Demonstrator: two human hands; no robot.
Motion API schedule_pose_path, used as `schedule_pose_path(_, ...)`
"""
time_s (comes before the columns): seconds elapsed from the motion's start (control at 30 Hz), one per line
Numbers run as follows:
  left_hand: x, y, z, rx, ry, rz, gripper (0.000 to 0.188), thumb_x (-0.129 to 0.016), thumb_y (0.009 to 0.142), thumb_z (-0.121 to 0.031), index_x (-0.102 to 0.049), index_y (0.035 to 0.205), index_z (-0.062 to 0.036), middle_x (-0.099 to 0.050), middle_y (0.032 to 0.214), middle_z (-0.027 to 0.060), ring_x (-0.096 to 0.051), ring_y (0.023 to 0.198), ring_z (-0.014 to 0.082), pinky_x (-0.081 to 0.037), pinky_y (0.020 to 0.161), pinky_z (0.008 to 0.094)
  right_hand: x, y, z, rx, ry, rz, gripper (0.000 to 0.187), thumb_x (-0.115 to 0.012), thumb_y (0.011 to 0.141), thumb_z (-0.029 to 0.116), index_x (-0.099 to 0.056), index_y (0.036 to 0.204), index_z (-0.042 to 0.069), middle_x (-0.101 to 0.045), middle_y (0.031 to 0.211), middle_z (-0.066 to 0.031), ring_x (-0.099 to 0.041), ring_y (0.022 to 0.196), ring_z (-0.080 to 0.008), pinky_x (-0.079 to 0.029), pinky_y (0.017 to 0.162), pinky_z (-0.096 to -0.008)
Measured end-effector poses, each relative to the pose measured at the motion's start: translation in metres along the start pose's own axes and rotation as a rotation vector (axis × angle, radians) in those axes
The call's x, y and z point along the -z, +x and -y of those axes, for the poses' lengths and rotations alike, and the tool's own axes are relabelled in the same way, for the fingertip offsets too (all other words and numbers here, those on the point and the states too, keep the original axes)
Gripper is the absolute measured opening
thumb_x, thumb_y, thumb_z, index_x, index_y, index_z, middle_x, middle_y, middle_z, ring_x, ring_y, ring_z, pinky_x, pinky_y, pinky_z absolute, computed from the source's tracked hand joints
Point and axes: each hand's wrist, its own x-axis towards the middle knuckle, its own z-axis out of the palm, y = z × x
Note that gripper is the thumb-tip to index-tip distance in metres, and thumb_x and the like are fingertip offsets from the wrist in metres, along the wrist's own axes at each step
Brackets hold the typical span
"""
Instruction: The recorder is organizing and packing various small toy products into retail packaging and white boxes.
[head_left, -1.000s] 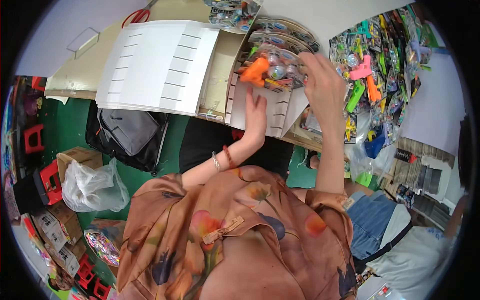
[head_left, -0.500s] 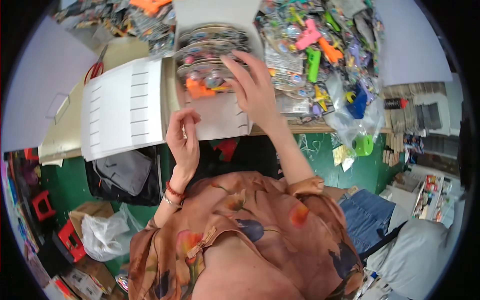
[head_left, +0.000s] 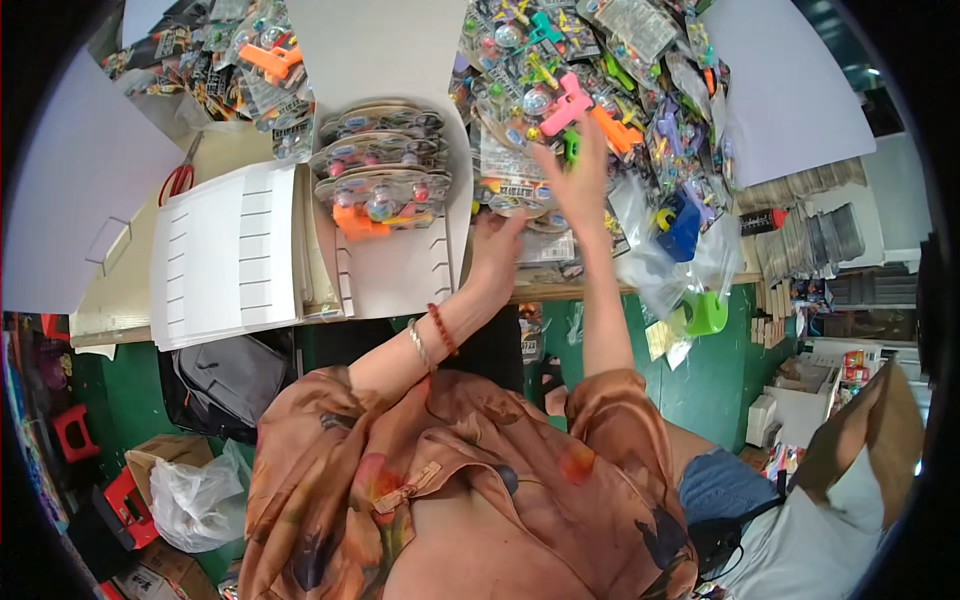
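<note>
At one table (head_left: 225, 150) over green floor (head_left: 720, 390), right of one box (head_left: 393, 272): right hand (head_left: 578, 190) spread, left hand (head_left: 492, 265) grip unclear.

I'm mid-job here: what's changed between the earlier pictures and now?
The right hand has left the carded toys in the open box and moved right, over the toy pile. The left hand has moved right too, to the pile's near edge. Whether either grips anything is unclear. The boxed toys, white sheets and red-handled scissors stayed put.
</note>
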Motion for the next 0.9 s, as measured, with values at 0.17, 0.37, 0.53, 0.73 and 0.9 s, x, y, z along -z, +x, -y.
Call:
schedule_pose_path(0.17,0.002,0.034,0.021,-0.134,-0.033,-0.160,0.024,-0.054,0.093,-0.021,-0.044,0.109,-0.0058,-0.052,0.100,0.0045,-0.052,0.088,0.0134,-0.045,0.081,0.0283,-0.047,0.035,0.005,-0.007,-0.327,0.276,0.092,-0.062,0.072,0.061,-0.025,0.144,0.017,-0.028,0.144,-0.0218,-0.024,0.133,-0.0418,-0.017,0.102,-0.0651)
schedule_pose_path(0.37,0.006,0.044,0.011,-0.182,0.009,-0.060,0.051,-0.051,0.095,-0.027,-0.029,0.135,-0.0047,-0.052,0.120,0.0095,-0.055,0.102,0.0197,-0.047,0.085,0.0304,0.002,0.008,0.002,0.014,-0.168,0.581,0.067,-0.062,0.077,0.049,-0.046,0.132,0.015,-0.030,0.144,-0.0180,-0.025,0.134,-0.0389,-0.019,0.105,-0.0611)
schedule_pose_path(0.53,-0.006,0.025,0.009,-0.229,0.000,0.138,0.038,-0.041,0.097,-0.034,-0.042,0.123,-0.0078,-0.052,0.107,0.0009,-0.050,0.094,0.0080,-0.038,0.089,0.0252,0.060,-0.034,0.038,0.081,-0.213,0.664,0.085,-0.072,0.070,0.030,-0.030,0.142,0.012,-0.023,0.148,-0.0148,-0.011,0.140,-0.0326,-0.012,0.108,-0.0590)
schedule_pose_path(0.73,-0.006,0.009,-0.001,-0.368,0.397,0.303,0.049,-0.038,0.097,-0.038,-0.041,0.131,-0.0020,-0.046,0.126,0.0098,-0.039,0.122,0.0202,-0.023,0.107,0.0326,0.066,-0.043,0.012,0.230,-0.248,0.274,0.070,-0.057,0.065,-0.010,-0.042,0.132,0.004,-0.043,0.133,-0.0169,-0.044,0.121,-0.0343,-0.039,0.100,-0.0396)
schedule_pose_path(0.9,0.004,0.002,-0.026,-0.648,0.634,0.302,0.082,-0.063,0.082,-0.014,-0.010,0.145,-0.0059,-0.026,0.143,0.0156,-0.026,0.134,0.0282,-0.021,0.109,0.0374,0.104,-0.050,0.010,0.023,0.052,-0.033,0.039,-0.058,0.080,-0.005,-0.053,0.119,-0.003,-0.058,0.117,-0.0145,-0.057,0.105,-0.0276,-0.045,0.089,-0.0340)
